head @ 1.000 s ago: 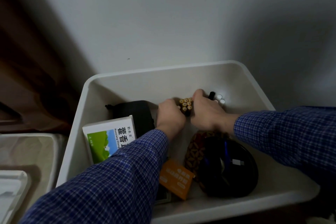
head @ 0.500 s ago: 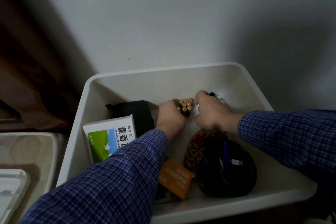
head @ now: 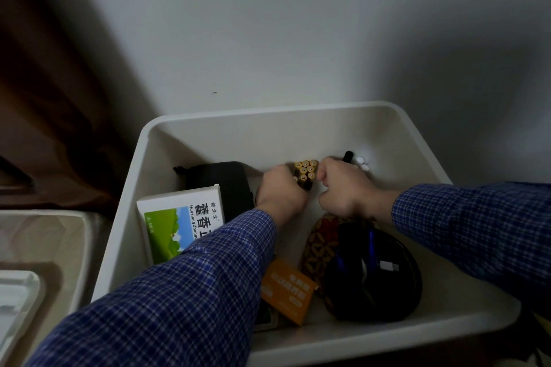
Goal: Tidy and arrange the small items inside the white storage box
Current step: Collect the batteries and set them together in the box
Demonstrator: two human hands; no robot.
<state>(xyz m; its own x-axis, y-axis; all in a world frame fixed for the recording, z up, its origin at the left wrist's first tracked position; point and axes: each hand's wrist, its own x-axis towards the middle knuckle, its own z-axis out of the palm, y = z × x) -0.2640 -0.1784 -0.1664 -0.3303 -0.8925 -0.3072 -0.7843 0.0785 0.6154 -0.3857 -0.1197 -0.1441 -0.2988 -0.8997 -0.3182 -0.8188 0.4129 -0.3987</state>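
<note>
While upright, batteries [head: 305,174] between hands.

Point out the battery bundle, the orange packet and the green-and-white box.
battery bundle [head: 305,173], head view, gold end caps.
orange packet [head: 287,292], head view, printed face.
green-and-white box [head: 167,226], head view, green picture panel.

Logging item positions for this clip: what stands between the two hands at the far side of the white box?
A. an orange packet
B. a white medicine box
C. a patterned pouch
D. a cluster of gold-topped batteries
D: the cluster of batteries stands upright between the left hand and the right hand.
</note>
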